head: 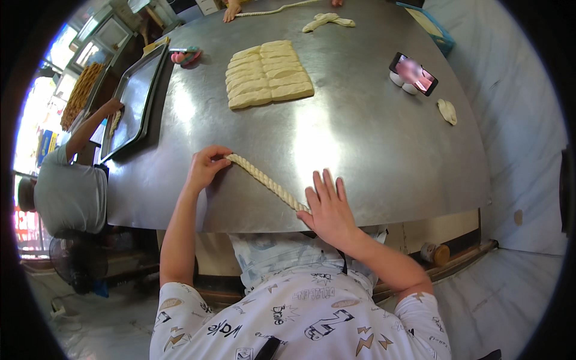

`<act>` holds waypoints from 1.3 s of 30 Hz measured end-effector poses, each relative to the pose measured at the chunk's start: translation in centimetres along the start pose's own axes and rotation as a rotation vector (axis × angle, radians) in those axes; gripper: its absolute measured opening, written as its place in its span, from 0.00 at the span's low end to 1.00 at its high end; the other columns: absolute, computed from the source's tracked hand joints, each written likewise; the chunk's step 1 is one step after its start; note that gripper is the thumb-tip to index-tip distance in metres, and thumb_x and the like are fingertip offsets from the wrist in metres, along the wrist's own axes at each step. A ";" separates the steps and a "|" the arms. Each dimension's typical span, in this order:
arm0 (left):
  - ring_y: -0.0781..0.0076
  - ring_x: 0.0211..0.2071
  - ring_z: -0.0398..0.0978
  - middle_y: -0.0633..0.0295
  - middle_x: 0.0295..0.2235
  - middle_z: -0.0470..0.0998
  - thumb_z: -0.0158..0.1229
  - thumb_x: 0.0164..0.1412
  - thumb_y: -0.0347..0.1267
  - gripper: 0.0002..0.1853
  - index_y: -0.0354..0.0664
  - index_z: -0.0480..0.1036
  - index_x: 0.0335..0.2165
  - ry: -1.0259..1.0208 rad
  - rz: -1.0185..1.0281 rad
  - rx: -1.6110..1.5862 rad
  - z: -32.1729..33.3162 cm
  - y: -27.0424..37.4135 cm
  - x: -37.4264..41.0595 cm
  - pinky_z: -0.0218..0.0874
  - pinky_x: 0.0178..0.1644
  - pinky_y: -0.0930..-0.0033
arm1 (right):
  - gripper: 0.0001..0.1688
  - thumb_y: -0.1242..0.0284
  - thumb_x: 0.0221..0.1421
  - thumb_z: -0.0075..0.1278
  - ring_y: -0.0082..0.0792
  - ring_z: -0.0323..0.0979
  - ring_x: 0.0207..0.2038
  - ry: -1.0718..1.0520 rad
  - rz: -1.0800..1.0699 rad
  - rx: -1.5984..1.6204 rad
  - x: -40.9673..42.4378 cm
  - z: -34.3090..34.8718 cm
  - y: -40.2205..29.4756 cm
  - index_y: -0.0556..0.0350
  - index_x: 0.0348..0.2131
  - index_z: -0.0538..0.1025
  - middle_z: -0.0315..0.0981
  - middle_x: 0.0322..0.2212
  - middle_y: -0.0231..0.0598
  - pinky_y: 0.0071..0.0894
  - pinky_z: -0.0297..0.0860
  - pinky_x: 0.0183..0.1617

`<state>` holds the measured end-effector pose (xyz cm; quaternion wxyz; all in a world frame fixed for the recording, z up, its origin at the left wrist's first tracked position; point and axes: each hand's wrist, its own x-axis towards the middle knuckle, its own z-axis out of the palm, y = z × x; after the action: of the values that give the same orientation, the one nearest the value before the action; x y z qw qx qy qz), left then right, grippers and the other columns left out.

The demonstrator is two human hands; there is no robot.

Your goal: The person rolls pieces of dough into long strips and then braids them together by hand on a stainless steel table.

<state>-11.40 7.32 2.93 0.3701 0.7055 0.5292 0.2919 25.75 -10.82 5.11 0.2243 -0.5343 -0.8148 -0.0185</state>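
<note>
A twisted rope of pale dough (267, 182) lies slantwise on the metal tabletop (382, 175), close to the near edge. My left hand (208, 166) pinches its far left end between thumb and fingers. The other end reaches my right hand (330, 211), which lies flat with the fingers spread. That end meets the hand by the thumb, and whether any of it runs under the palm is hidden. Beyond both hands rests a block of dough (270, 74), scored into two columns of strips.
Left, a co-worker's hand (112, 107) touches a dough twist on a baking tray (130, 103). Across the table, another person's hand (231, 11) holds a dough strand (279, 8). A propped phone (414, 74) and small dough piece (447, 111) are right; dough strips (328, 21) lie farther back.
</note>
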 end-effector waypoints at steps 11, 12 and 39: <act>0.74 0.35 0.80 0.62 0.35 0.85 0.72 0.59 0.22 0.11 0.35 0.85 0.42 0.092 0.028 0.024 1.9 -0.1 0.1 0.73 0.42 0.69 | 0.38 0.62 0.70 0.56 0.62 0.62 0.72 -0.252 0.117 0.014 4.3 2.7 6.9 0.74 0.66 0.68 0.60 0.71 0.64 0.61 0.64 0.73; 0.74 0.35 0.80 0.60 0.36 0.85 0.71 0.59 0.21 0.11 0.33 0.85 0.42 0.089 0.048 0.059 1.6 0.5 0.1 0.73 0.43 0.69 | 0.38 0.62 0.68 0.56 0.64 0.62 0.72 -0.232 -0.008 -0.029 2.5 3.1 4.4 0.76 0.65 0.70 0.62 0.70 0.69 0.63 0.61 0.75; 0.36 0.79 0.48 0.35 0.76 0.56 0.67 0.67 0.55 0.51 0.29 0.60 0.72 0.084 -0.020 0.838 13.8 9.9 -9.0 0.33 0.81 0.32 | 0.36 0.60 0.63 0.63 0.60 0.62 0.73 -0.099 -0.009 0.002 1.0 -2.5 4.6 0.68 0.60 0.74 0.68 0.67 0.60 0.63 0.61 0.75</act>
<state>2.57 -5.93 3.30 0.0321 0.7773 0.6236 0.0763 30.31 -8.66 6.78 0.1842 -0.5306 -0.8273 0.0079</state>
